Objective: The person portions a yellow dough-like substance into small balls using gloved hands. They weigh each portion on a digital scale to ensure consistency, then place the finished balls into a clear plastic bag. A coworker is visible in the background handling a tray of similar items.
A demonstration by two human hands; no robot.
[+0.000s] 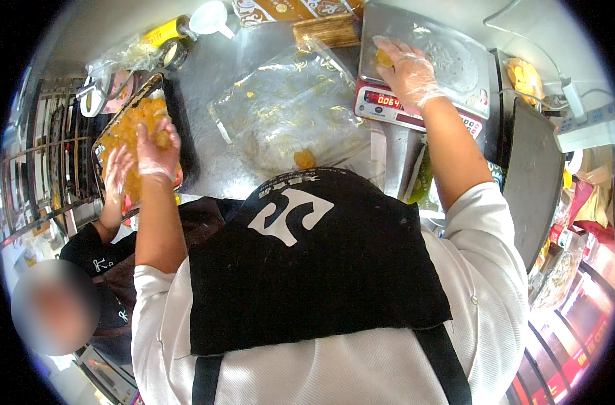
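Note:
My left hand (158, 147), in a clear plastic glove, is over the dark-rimmed tray (178, 172) of yellow-orange food pieces (135, 119). Its fingers curl around one yellow piece (161, 139); motion blurs them. My right hand (408, 71), gloved as well, reaches over the steel pan of a digital scale (454, 55). Its fingers are on a yellow piece (384, 57) lying at the pan's left side. The scale's red display is lit and partly hidden by my hand. Between my hands lies a clear plastic bag with a gold print (292, 106). Another yellow piece (304, 159) rests near its front edge.
A co-worker's gloved hand (117, 169) is at the tray, close beside my left hand. Along the back are a yellow can (166, 31), a white funnel (209, 16) and a wooden block (326, 30). A power strip (588, 129) and cables are on the right.

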